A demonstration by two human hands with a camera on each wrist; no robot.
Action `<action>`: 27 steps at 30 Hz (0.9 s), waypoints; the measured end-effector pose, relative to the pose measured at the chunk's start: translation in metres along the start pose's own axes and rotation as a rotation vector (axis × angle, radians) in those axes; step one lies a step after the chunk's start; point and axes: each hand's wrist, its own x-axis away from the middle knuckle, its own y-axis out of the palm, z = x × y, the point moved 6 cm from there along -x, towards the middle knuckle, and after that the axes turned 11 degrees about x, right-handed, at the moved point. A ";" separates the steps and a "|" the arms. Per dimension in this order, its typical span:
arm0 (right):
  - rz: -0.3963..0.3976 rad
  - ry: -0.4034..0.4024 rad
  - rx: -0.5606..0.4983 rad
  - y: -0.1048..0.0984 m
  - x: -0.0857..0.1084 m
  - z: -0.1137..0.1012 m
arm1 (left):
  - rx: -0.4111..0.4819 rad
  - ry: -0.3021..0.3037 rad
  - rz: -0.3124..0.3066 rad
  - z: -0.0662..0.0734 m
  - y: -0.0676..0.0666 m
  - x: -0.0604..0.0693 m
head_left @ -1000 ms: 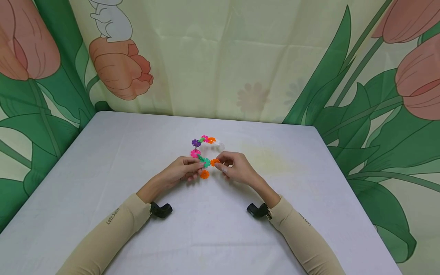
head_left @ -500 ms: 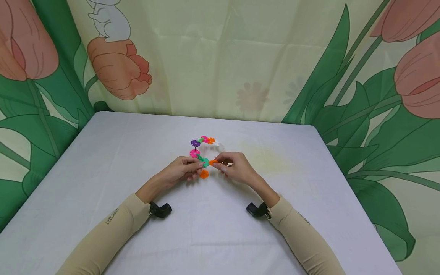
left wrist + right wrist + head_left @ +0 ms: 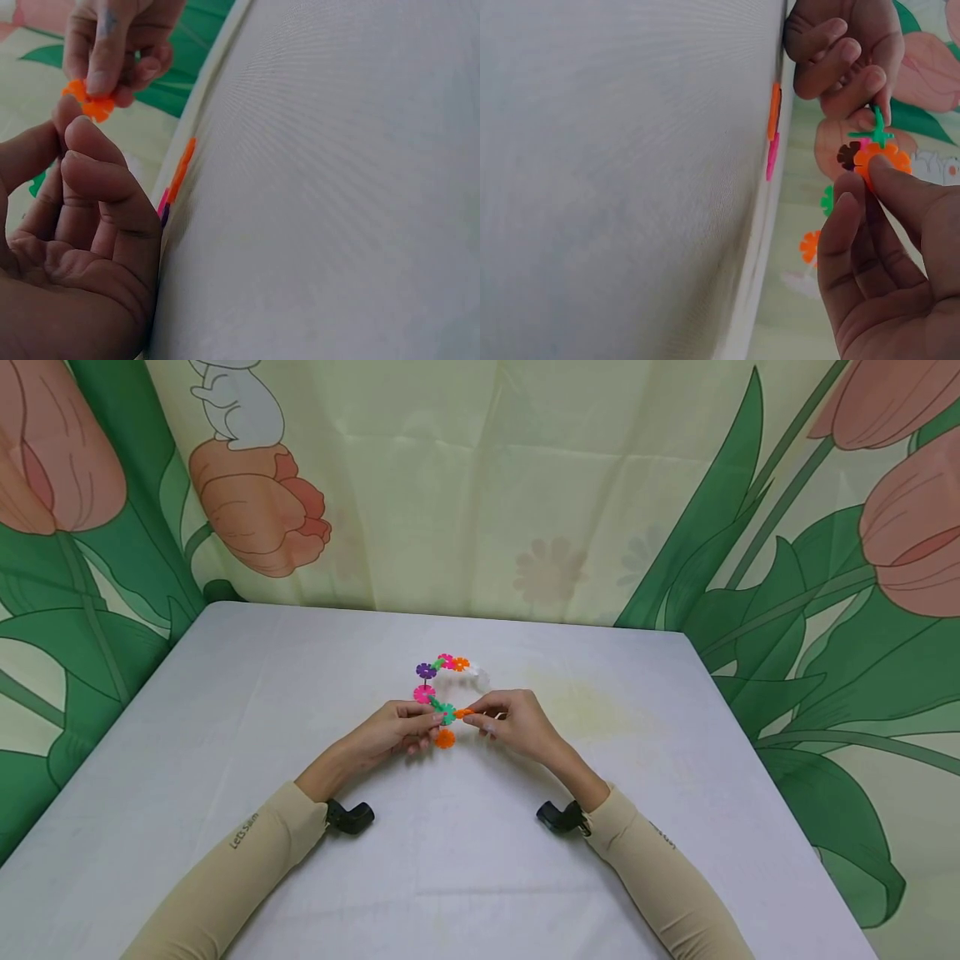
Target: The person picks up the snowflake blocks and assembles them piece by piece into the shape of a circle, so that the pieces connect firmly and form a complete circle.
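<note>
Mid-frame, the left hand (image 3: 396,729) pinches a notched teal disc (image 3: 448,713). The right hand (image 3: 517,720) pinches a scalloped orange disc (image 3: 897,159).

White-covered table (image 3: 480,860), orange piece (image 3: 445,739) and pink piece (image 3: 773,156) on top

Orange disc (image 3: 894,156) — smooth plastic.

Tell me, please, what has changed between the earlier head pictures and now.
The orange piece in the right grip has turned from face-on to nearly edge-on for the head camera, and seems to have moved slightly left toward the teal piece. Nothing was newly taken or let go. The left grip still holds the teal piece; the purple piece stayed put.
</note>
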 end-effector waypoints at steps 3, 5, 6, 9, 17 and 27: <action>0.005 -0.015 0.003 0.000 0.000 0.000 | -0.011 0.001 0.001 0.000 0.000 -0.001; 0.006 -0.025 0.004 0.000 0.000 0.000 | -0.017 0.003 0.001 0.000 0.000 -0.001; 0.006 -0.031 0.004 -0.001 0.000 -0.001 | -0.019 0.003 0.002 0.000 0.000 -0.001; 0.007 -0.044 0.004 0.000 0.000 -0.001 | -0.019 0.000 0.003 -0.001 0.001 -0.001; 0.007 -0.035 0.009 0.003 0.000 -0.001 | -0.018 -0.007 0.014 -0.003 -0.001 -0.002; 0.023 -0.062 0.045 0.004 0.000 -0.006 | -0.021 0.001 0.015 -0.004 -0.002 -0.003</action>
